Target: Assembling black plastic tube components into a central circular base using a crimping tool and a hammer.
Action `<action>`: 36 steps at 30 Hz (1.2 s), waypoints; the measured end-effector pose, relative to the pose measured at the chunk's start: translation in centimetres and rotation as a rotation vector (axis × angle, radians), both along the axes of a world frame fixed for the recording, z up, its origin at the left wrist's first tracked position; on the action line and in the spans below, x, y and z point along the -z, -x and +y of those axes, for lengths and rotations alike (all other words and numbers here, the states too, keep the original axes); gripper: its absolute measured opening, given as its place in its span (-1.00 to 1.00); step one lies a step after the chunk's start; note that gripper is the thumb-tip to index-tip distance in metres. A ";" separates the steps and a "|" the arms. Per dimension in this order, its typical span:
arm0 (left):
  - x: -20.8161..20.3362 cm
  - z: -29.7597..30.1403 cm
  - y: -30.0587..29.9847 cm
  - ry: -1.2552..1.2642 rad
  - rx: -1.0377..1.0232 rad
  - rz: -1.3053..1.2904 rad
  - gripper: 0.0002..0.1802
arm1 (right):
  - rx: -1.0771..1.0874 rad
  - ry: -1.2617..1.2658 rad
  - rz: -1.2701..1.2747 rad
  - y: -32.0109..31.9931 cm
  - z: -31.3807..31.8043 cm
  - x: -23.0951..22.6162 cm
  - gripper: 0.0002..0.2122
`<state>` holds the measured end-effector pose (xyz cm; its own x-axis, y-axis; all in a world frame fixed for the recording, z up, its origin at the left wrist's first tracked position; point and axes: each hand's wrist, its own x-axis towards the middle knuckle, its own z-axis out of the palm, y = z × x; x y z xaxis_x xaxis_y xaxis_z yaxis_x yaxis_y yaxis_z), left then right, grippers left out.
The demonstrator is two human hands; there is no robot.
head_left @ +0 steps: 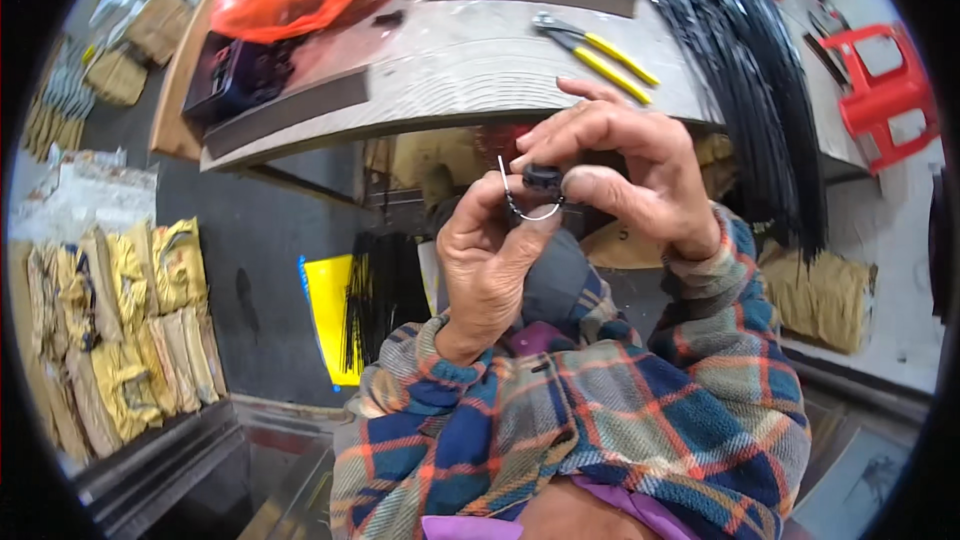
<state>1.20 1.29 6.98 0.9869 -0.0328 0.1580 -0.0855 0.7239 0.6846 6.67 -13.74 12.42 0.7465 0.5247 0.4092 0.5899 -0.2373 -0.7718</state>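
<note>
Locate small black piece [541, 177] at dial centre, before the near edge of the worktop [470, 52]. Trace thin curved strip [503, 174] around its lower side, from 10 through 6 to about 4 o'clock. Judge as a fine two-handed step, probably bringing strip and piece together; for the next move, allow a steady pinch and careful alignment. Find right hand [635, 162] at 3 o'clock, curled, with thumb and fingertips clamped on the piece. Find left hand [483, 258] at 7 o'clock, nearly closed, apparently pinching the strip; cannot tell whether touching the piece. Farther out on the worktop, note yellow-handled pliers [600, 57] at 1, bundle of black strips [745, 70] at 2, red plastic bag [315, 2] at 10 o'clock.
</note>
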 end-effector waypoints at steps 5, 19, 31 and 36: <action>-0.3 -3.7 0.7 -0.133 0.096 0.043 -0.82 | 0.114 -0.252 0.184 2.0 -4.0 1.9 -0.89; 0.3 -8.2 0.2 -0.184 0.171 0.009 -0.79 | 0.088 -0.596 0.492 2.7 -8.5 3.4 -0.92; 0.4 -9.0 0.0 -0.235 0.185 0.003 -0.82 | 0.013 -0.600 0.431 1.8 -9.8 4.7 -0.87; 0.1 -8.6 0.0 -0.209 0.206 0.012 -0.83 | 0.024 -0.607 0.414 1.9 -9.3 4.2 -0.86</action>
